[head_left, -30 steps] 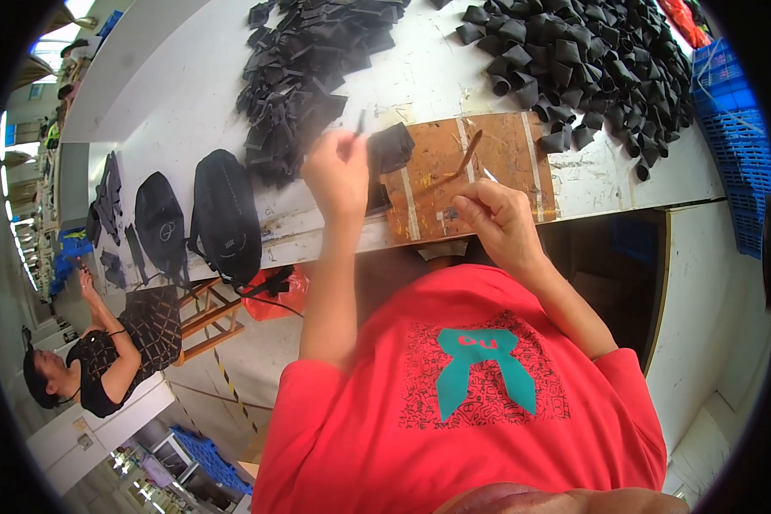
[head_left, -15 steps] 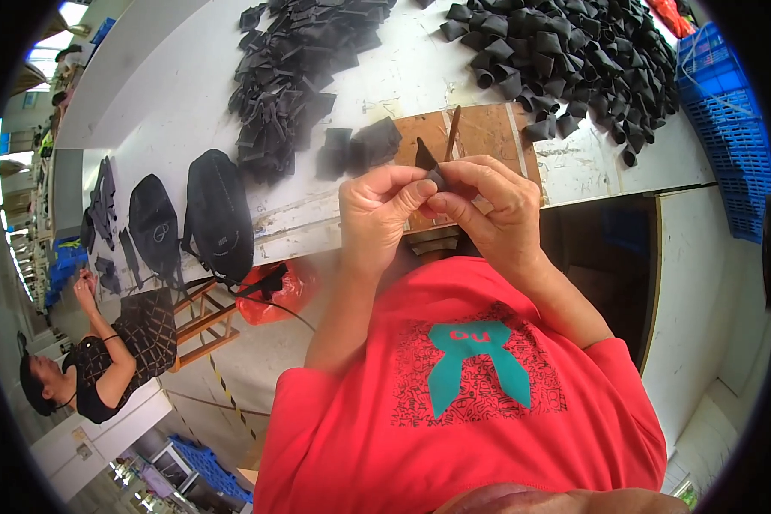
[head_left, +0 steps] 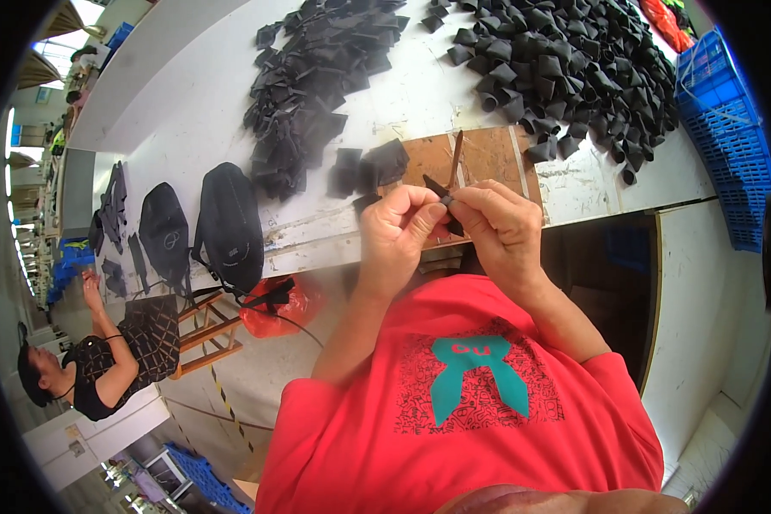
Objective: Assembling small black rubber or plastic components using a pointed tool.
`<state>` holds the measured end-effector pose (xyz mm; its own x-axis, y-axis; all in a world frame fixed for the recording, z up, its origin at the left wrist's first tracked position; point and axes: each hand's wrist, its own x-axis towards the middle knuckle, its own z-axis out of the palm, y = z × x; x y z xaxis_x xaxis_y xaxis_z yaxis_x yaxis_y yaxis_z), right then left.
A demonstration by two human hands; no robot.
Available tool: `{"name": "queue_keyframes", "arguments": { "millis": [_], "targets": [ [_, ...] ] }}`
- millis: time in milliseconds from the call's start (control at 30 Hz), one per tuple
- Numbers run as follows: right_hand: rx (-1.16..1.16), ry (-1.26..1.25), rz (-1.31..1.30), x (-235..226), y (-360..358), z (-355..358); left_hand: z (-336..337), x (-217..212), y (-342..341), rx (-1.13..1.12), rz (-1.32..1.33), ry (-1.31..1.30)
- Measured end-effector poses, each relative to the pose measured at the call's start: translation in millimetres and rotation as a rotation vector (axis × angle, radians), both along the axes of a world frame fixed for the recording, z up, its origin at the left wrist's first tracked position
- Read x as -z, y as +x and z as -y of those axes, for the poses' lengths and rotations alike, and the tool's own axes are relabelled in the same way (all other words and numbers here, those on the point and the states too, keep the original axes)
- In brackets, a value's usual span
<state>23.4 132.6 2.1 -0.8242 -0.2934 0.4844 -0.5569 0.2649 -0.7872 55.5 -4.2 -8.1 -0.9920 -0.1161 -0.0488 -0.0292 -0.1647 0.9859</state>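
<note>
My left hand (head_left: 397, 230) and my right hand (head_left: 501, 224) meet over the table's near edge. Between their thumbs and fingertips they pinch a small piece of black fabric (head_left: 435, 185). One pointed end of it sticks up, and a dark part shows below the fingers; the rest is covered. Just beyond lies a brown board (head_left: 497, 158) with a thin pointed brown stick (head_left: 458, 152) on it. A few loose black fabric pieces (head_left: 384, 161) rest left of the stick, near my left hand.
A heap of flat black pieces (head_left: 291, 124) lies far left, a larger heap of folded black loops (head_left: 565, 73) far right. Two black bags (head_left: 231, 224) hang over the left edge. Blue crates (head_left: 720, 111) stand right. A co-worker (head_left: 103, 360) sits left, near a wooden stool (head_left: 206, 338).
The whole view has shifted, so the table sits lower in the picture. The black fabric has turned between my fingertips, and part of it now shows below them.
</note>
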Motion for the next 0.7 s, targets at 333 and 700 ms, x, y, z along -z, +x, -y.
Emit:
{"name": "queue_keyframes", "arguments": {
  "millis": [333, 700],
  "targets": [
    [0.015, -0.038, 0.062, 7, 1, -2, -8, 0, 4, -0.09, -0.089, -0.215],
    [0.24, 0.176, -0.043, 25, -1, 1, -18, 3, -7, -0.164, 0.108, 0.539]
  ]
}}
